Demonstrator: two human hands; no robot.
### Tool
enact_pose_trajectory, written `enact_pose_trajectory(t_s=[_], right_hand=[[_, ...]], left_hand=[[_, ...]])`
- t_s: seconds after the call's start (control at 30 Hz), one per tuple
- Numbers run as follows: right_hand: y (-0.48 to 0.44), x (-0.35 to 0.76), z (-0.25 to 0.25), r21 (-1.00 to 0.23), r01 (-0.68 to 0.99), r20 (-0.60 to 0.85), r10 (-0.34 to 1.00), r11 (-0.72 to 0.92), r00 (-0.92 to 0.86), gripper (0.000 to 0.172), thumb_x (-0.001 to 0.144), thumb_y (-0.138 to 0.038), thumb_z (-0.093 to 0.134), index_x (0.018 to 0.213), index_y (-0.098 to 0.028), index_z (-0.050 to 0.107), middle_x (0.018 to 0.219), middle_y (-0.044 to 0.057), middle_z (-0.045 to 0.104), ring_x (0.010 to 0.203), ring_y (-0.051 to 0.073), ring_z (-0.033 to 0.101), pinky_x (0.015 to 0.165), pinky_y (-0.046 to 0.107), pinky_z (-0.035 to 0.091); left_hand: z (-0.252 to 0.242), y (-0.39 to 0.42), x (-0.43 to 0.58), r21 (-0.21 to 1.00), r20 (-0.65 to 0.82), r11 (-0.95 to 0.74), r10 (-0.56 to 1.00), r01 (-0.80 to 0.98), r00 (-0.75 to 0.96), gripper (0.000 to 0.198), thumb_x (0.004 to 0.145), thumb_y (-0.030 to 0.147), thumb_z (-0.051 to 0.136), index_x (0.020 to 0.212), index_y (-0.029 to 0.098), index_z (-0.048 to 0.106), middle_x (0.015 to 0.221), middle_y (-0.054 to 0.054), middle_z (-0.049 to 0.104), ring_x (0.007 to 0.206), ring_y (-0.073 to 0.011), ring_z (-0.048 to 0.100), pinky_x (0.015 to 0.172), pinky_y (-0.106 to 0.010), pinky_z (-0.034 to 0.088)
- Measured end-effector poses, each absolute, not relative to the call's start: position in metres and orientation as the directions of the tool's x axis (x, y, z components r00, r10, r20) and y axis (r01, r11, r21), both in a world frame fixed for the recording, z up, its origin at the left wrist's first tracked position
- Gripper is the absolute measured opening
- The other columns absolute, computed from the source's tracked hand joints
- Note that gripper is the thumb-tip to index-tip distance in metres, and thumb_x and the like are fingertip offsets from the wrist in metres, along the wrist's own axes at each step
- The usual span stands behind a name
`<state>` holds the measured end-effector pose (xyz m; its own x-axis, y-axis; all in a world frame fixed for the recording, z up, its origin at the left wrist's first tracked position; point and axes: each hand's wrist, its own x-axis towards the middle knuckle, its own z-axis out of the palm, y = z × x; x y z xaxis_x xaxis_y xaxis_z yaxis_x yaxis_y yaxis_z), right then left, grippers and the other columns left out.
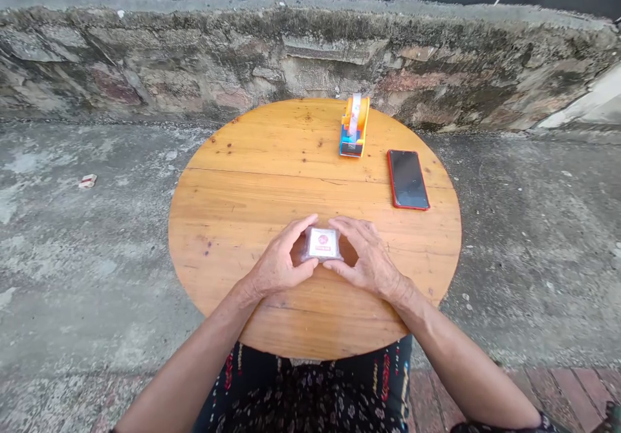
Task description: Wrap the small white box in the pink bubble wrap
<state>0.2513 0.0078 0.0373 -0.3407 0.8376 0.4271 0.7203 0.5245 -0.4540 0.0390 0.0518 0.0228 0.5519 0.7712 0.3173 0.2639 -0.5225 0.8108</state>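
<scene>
A small white packet with red print (323, 243), in a clear wrapper, lies flat near the middle of the round wooden table (242, 193). On its left side is my left hand (286, 258), thumb and fingers curved around the near and far left corners. My right hand (365, 255) mirrors it on the right side, thumb at the near edge and fingers at the far corner. Both hands grip the packet between them at its corners.
A yellow and blue tape dispenser (354, 125) stands near the table's far edge. To its right lies a phone with a red case (408, 179). Beyond the table runs a stone wall (194, 64). A small crumpled pack (88, 180) lies on the ground at left.
</scene>
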Motion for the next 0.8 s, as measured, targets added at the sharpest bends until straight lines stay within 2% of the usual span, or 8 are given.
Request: enact_pose_trajectory(t_s=[0.17, 0.27, 0.5, 0.8], right_hand=[[0.0086, 0.2529, 0.036, -0.434, 0.734, 0.421, 0.838, 0.522, -0.347, 0.066, 0.085, -0.046, 0.064, 0.141, -0.022, 0.037, 0.133, 0.014, 0.056, 0.123, 0.03, 0.051, 0.098, 0.05, 0.041], [0.0093, 0.2526, 0.0332, -0.445, 0.721, 0.424, 0.835, 0.53, -0.352, 0.065, 0.085, -0.043, 0.065, 0.141, -0.023, 0.038, 0.128, 0.013, 0.059, 0.116, 0.03, 0.056, 0.095, 0.05, 0.042], [0.0106, 0.2514, 0.0295, -0.476, 0.672, 0.458, 0.813, 0.567, -0.36, 0.064, 0.085, -0.037, 0.066, 0.141, -0.024, 0.036, 0.124, 0.012, 0.062, 0.11, 0.028, 0.059, 0.092, 0.047, 0.045], [0.0088, 0.2519, 0.0322, -0.448, 0.687, 0.464, 0.806, 0.572, -0.367, 0.067, 0.082, -0.037, 0.069, 0.14, -0.023, 0.037, 0.123, 0.012, 0.063, 0.108, 0.028, 0.059, 0.091, 0.047, 0.043]], left_hand=[[0.0264, 0.0522, 0.0376, 0.809, 0.313, -0.524, 0.766, 0.265, 0.561, 0.079, 0.071, 0.013, 0.065, 0.143, 0.022, 0.036, 0.141, -0.012, 0.049, 0.126, -0.0275, 0.051, 0.107, -0.047, 0.043], [0.0276, 0.052, 0.0378, 0.813, 0.312, -0.522, 0.765, 0.259, 0.564, 0.077, 0.071, 0.012, 0.065, 0.143, 0.023, 0.037, 0.14, -0.011, 0.05, 0.127, -0.0275, 0.051, 0.109, -0.048, 0.042], [0.0207, 0.0527, 0.0376, 0.892, 0.245, -0.42, 0.76, 0.167, 0.602, 0.079, 0.077, 0.012, 0.061, 0.148, 0.024, 0.028, 0.138, -0.01, 0.053, 0.125, -0.0248, 0.053, 0.108, -0.043, 0.044], [0.0267, 0.0493, 0.0383, 0.826, 0.32, -0.522, 0.745, 0.213, 0.585, 0.075, 0.073, 0.009, 0.06, 0.143, 0.022, 0.036, 0.137, -0.011, 0.054, 0.126, -0.0254, 0.053, 0.107, -0.043, 0.045]])
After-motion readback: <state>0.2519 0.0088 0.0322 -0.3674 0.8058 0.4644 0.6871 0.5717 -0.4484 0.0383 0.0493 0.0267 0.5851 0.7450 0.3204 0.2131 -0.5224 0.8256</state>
